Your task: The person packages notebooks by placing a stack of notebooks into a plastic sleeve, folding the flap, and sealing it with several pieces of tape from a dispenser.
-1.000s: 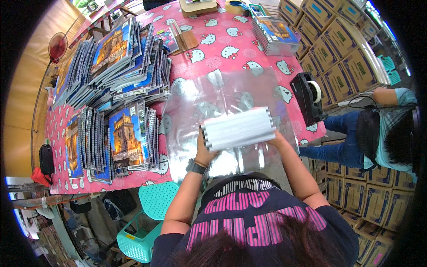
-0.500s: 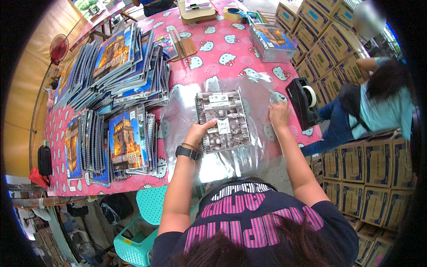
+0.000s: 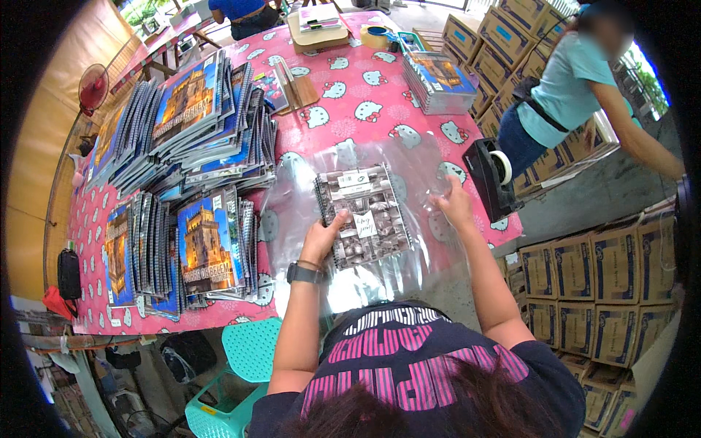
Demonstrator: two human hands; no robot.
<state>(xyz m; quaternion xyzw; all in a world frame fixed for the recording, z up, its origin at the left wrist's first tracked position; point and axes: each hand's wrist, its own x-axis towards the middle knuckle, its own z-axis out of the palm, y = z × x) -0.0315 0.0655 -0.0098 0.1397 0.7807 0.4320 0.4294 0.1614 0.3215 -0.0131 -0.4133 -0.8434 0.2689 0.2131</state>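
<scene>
Pink patterned table point(image 3: 380, 95): my left hand point(image 3: 321, 237) grips the spiral notebook stack's point(image 3: 363, 215) left edge, stiff and probably weighty, atop slippery clear plastic sheet point(image 3: 409, 164); right hand point(image 3: 454, 204) lies open, flat on film.

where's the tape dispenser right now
In the head view, the black tape dispenser stands at the table's right edge, just right of the right hand and the clear plastic sheet.

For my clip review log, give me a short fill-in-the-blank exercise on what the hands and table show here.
1. The left hand grips a spiral-bound ____ lying face-down.
2. The right hand presses on a sheet of clear ____.
3. The black tape dispenser sits at the table's ____ edge.
4. The tablecloth is mainly ____.

Missing words: notebook; plastic; right; pink
</scene>
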